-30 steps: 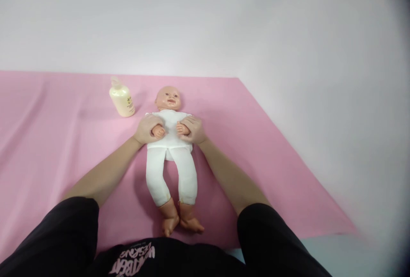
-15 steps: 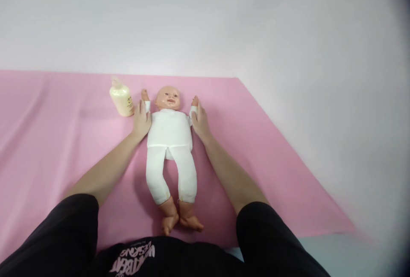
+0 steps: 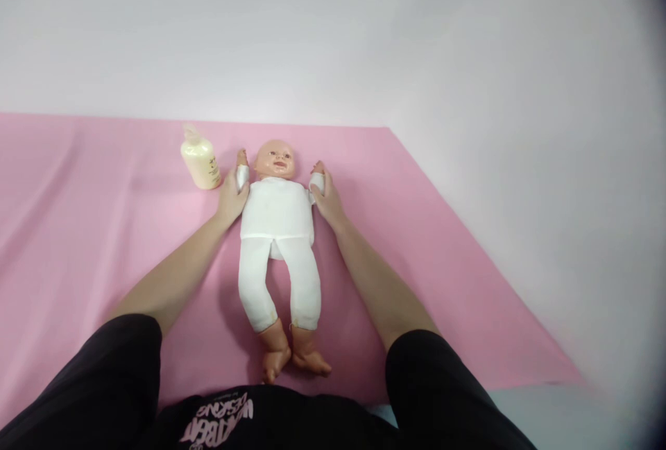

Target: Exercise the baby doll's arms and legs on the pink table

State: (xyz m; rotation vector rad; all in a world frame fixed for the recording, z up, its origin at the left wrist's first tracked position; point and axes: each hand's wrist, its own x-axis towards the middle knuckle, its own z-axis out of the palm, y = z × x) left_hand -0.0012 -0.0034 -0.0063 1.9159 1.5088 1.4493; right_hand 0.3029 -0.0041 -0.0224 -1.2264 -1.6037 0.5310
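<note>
Nearest is the person's black shirt with pink lettering, and just beyond it the bare feet of a doll. The doll lies on its back along a pink cloth, its white-clad legs toward the person and its head at the far end. Beside its shoulders, the left hand and the right hand each hold one of its arms, fingers narrow around the white sleeves, thumbs on the inner side. The step in hand appears to be holding both arms spread and raised beside the head. From this hold, a next move of the arms would seem to call for an even, gentle grip, both sides guided together and the body kept flat. Farther left, just beyond the left hand, stands a pale yellow pump bottle. A pale background lies past the cloth's far edge.
</note>
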